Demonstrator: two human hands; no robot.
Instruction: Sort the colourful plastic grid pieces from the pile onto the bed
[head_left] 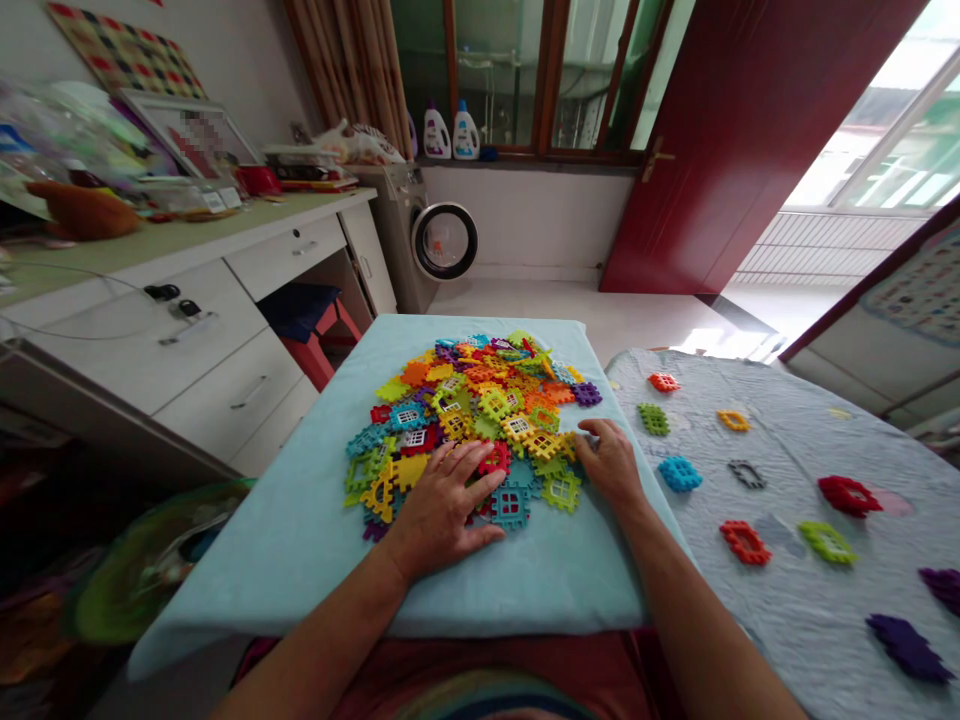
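A broad heap of colourful plastic interlocking pieces (480, 400) covers the middle of the table with the light blue cloth (525, 600). My left hand (450, 505) lies palm down on the near side of the heap, fingers spread, beside a red piece (495, 458) and a blue window piece (511, 507). At the heap's right edge is my right hand (609, 462), its fingers bent by a yellow piece (568, 446); whether it grips that piece is unclear.
On the right, a second cloth-covered table (795, 620) bears separate pieces and small stacks, among them a red stack (849, 495) and a purple one (909, 648). A cluttered desk (300, 215) stands at left, near a washing machine (405, 230) with its door ajar.
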